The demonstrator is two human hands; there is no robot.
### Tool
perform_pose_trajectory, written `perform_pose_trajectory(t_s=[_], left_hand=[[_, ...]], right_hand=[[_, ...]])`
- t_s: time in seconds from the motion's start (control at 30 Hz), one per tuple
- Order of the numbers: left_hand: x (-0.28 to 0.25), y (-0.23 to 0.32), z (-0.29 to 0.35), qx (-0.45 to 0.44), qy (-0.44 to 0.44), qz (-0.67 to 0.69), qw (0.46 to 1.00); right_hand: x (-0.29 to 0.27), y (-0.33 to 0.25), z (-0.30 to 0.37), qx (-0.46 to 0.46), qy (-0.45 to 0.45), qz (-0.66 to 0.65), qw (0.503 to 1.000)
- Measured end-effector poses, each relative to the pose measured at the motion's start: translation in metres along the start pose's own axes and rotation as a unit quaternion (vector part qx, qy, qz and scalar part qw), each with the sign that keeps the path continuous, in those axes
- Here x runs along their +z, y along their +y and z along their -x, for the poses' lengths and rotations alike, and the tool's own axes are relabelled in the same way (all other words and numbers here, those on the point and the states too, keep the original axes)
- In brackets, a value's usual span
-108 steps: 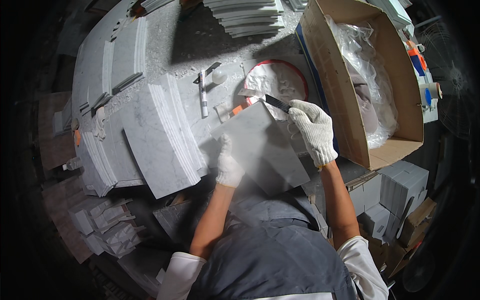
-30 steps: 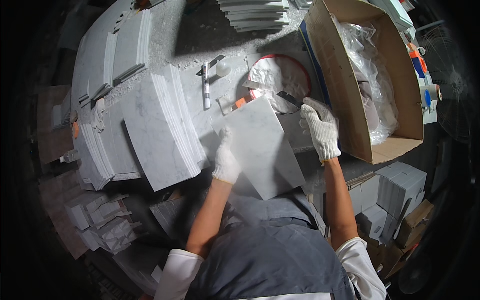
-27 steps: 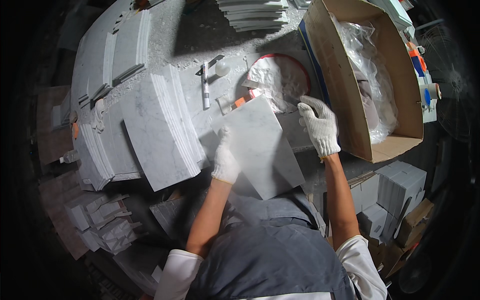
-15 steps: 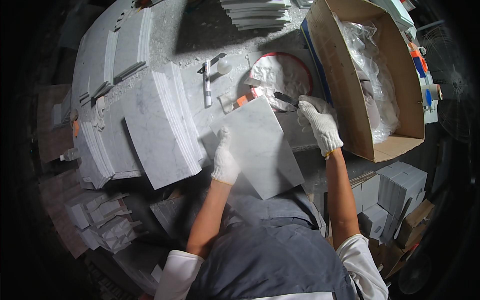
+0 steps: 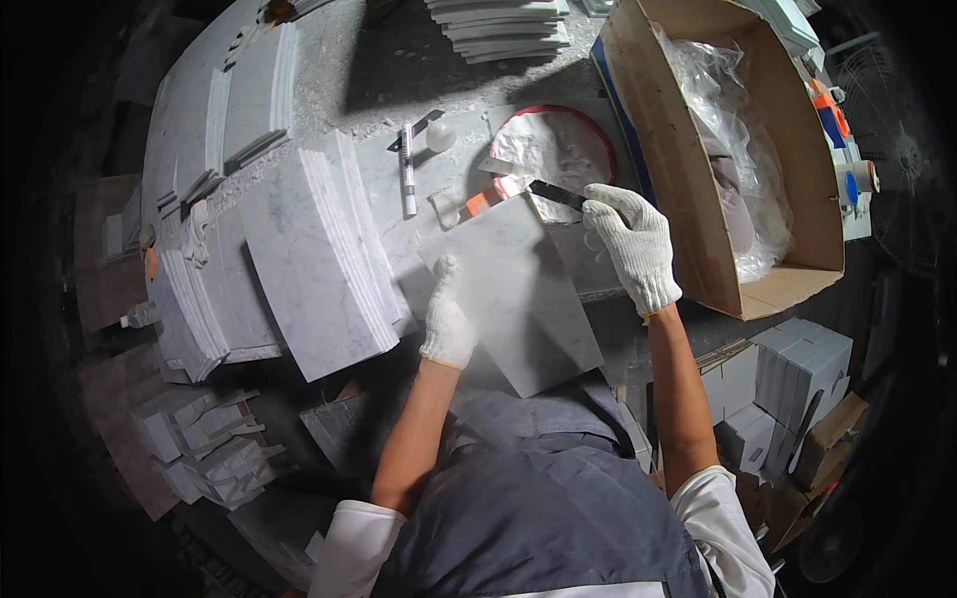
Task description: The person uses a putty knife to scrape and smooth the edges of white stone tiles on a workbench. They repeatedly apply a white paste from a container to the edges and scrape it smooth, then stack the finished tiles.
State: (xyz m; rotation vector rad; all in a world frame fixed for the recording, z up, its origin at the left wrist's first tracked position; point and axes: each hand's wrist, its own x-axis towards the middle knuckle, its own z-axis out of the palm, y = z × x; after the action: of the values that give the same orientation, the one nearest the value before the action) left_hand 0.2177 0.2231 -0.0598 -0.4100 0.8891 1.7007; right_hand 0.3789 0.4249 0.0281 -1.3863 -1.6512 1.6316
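A grey-white marble tile (image 5: 513, 299) is tilted in front of me. My left hand (image 5: 449, 314), in a white knit glove, grips its left edge with the thumb lying on the face. My right hand (image 5: 633, 244), gloved alike, closes its fingertips on the end of a black-handled putty knife (image 5: 554, 193). The knife lies over a round red-rimmed pan (image 5: 612, 149) of white paste (image 5: 558, 145), its blade partly hard to make out. Beside the tile's far corner is a small orange piece (image 5: 480, 203) near a crumpled whitish scrap (image 5: 446, 207).
Stacked marble tiles (image 5: 309, 259) stand left of my left hand. A marker (image 5: 408, 169) and a small whitish round item (image 5: 440, 136) lie beyond the tile. An open cardboard box (image 5: 688, 130) holding clear plastic is at the right. More tiles (image 5: 498, 30) are piled at the back.
My right hand has closed round the handle end of the putty knife, and the knife has shifted slightly left and up. My left hand and the tile stay nearly in place.
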Motion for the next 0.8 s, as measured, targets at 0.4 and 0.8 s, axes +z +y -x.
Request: perform_pose_trajectory(t_s=[0.4,0.8], left_hand=[[0.01,-0.001,0.004,-0.006,0.012,0.001,1.0],[0.011,0.002,0.007,-0.02,0.046,0.02,0.999]], right_hand=[[-0.003,0.003,0.004,-0.026,0.032,0.027,0.999],[-0.014,0.048,-0.003,0.077,0.01,-0.175,0.982]])
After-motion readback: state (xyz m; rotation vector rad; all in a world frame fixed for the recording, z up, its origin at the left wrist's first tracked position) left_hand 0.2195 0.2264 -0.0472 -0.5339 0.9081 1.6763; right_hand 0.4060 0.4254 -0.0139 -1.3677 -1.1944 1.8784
